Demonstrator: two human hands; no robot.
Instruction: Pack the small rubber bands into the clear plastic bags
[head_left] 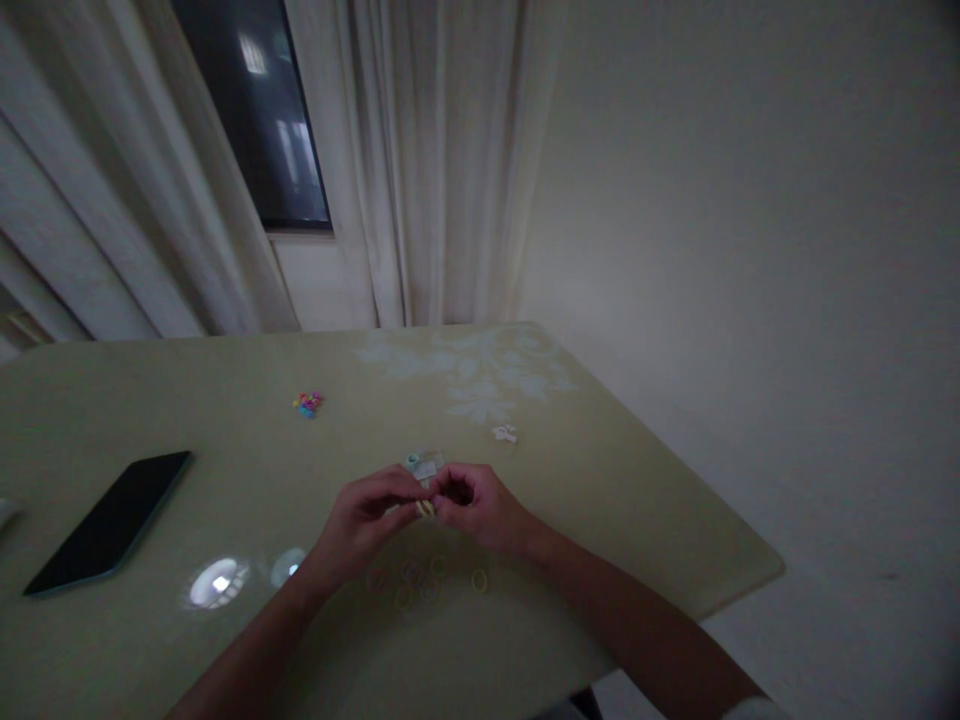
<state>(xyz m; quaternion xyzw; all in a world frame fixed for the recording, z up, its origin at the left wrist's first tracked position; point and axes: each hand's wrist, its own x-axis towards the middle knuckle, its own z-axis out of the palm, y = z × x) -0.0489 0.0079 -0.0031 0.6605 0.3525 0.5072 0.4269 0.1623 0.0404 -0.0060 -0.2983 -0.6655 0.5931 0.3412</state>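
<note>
Head view, looking down: saw nearest, at the bottom edge, a pale sleeve (753, 709) on the right forearm and a dark object (587, 702) below the table edge. Just beyond, found a loose cluster of thin loops (412, 571), pinkish and yellow, some overlapping, lying on the pale green table (660, 560), with a single yellow ring (485, 580) apart to the right. Noted bright light reflections (217, 583) on the tabletop, left of the left forearm.

Beyond the loops, held a small yellowish band (425, 508) in front of the body, just above the table, pinched between the fingertips of the left hand (367, 513) and the right hand (480, 505). Had the fingers of both hands bent and closed on it, tips nearly meeting; could not tell its exact shape.

Saw a dark tablet (112, 522) lying flat well to the left. Just past the fingertips, made out a clear plastic piece (429, 467) beside a small greenish roll (412, 460). Farther on, spotted white bits (505, 434) to the right and a little heap of colourful pieces (307, 404) to the left, then a white leaf pattern (480, 372). Behind the table, saw curtains (442, 170), a dark window (262, 120) between them, and a plain wall (735, 220) on the right.
</note>
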